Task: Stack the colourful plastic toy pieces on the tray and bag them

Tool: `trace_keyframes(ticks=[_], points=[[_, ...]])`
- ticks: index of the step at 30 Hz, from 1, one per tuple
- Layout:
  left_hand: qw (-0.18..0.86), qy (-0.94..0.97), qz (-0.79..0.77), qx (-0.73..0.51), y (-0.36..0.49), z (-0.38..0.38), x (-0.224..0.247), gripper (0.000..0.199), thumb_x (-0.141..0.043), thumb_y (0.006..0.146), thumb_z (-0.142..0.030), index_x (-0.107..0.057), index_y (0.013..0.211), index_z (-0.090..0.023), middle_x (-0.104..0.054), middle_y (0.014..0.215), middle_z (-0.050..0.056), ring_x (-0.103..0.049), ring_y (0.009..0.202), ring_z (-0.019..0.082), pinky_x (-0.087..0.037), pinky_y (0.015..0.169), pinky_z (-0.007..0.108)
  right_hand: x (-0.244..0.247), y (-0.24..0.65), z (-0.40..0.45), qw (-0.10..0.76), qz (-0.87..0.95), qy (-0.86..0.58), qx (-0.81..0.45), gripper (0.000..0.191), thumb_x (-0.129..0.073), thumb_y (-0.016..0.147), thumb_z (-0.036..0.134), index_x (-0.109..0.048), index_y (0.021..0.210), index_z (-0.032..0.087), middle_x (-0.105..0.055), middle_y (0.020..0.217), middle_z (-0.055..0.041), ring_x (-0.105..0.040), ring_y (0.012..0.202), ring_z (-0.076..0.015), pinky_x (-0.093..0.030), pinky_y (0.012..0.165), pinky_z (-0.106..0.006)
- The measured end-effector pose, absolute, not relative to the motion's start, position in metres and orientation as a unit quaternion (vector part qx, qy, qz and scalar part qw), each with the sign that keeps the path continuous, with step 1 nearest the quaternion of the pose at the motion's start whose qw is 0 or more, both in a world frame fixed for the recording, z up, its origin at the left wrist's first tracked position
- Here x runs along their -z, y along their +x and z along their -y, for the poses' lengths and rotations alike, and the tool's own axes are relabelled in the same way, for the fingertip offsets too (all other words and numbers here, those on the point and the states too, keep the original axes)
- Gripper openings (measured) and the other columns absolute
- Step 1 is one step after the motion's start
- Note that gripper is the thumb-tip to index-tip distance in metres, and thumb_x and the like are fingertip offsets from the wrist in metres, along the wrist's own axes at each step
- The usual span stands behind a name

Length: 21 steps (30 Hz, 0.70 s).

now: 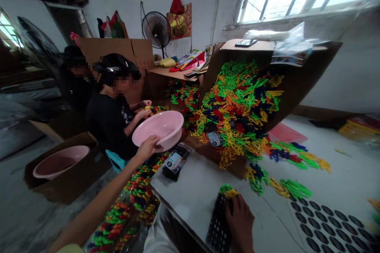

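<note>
My left hand [150, 147] grips the near rim of a pink basin [166, 126], held out over the left side of the table, tilted; no contents show inside it. My right hand [240, 217] rests at the table's front, its fingers curled on the right edge of a black patterned sheet or pack [218, 221]. Green and yellow plastic pieces [228, 190] lie at that pack's top end, by my fingertips. A packet with a printed card [174, 162] lies on the white table [192, 193] between my hands.
A tipped cardboard box [305, 83] spills a heap of coloured pieces [237, 106] onto the table. Black ovals [329, 221] lie in rows at right. A person in black [107, 122] sits at left, near a boxed pink basin [61, 162]. Bagged pieces [114, 221] lie below.
</note>
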<state>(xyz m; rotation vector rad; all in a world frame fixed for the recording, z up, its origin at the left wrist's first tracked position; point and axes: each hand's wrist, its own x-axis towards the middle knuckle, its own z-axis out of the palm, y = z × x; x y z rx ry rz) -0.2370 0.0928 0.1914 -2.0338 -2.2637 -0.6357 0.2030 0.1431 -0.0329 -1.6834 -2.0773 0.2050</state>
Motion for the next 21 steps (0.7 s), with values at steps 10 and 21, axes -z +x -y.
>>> trace_keyframes(ticks=[10,21], points=[[0.026,-0.65,0.749,0.129,-0.249,-0.089,-0.166,0.013,-0.048,0.094,-0.022,-0.061,0.095,-0.022,-0.06,0.097,0.005,-0.056,0.093,0.02,-0.043,0.078,0.028,0.04,0.205,-0.144,0.261,0.751,-0.604,-0.053,0.062,-0.024,0.092,0.057,-0.066,0.114,0.016,-0.061,0.133,-0.019,-0.057,0.121,-0.0341,-0.045,0.098,-0.051],[0.02,-0.624,0.775,0.095,-0.264,-0.06,-0.139,0.032,-0.045,0.085,-0.008,-0.064,0.106,-0.022,-0.062,0.1,0.007,-0.057,0.099,0.023,-0.046,0.086,0.032,0.047,0.21,-0.146,0.258,0.759,-0.596,-0.05,0.064,-0.024,0.092,0.061,-0.066,0.114,0.018,-0.061,0.132,-0.0175,-0.058,0.12,-0.0332,-0.046,0.097,-0.05]])
